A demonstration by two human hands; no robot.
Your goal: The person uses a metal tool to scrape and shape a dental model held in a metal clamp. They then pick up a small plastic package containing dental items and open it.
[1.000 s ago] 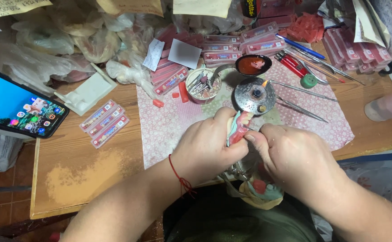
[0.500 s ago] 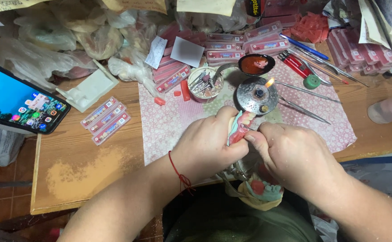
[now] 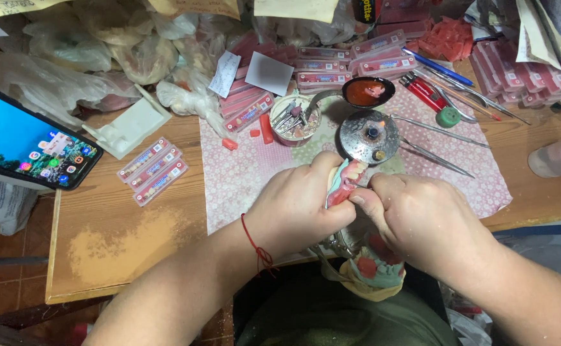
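Note:
My left hand grips a denture model with pink gum wax, pale teeth and a greenish base, held over the table's front edge. My right hand closes in from the right, its thumb and fingertips pressing on the pink wax beside the teeth. Whether it holds a small tool I cannot tell. Below both hands hangs a metal articulator with a green and red plaster cast. A round metal burner with a small flame stands just beyond the hands.
A spoon of red wax, a cup of burs, tweezers and a red lighter lie on the patterned cloth. Tooth strips, a phone and plastic bags sit left.
The hands stay together on the denture model with only slight shifts. The view has tilted a little, so the table's things sit lower in the picture.

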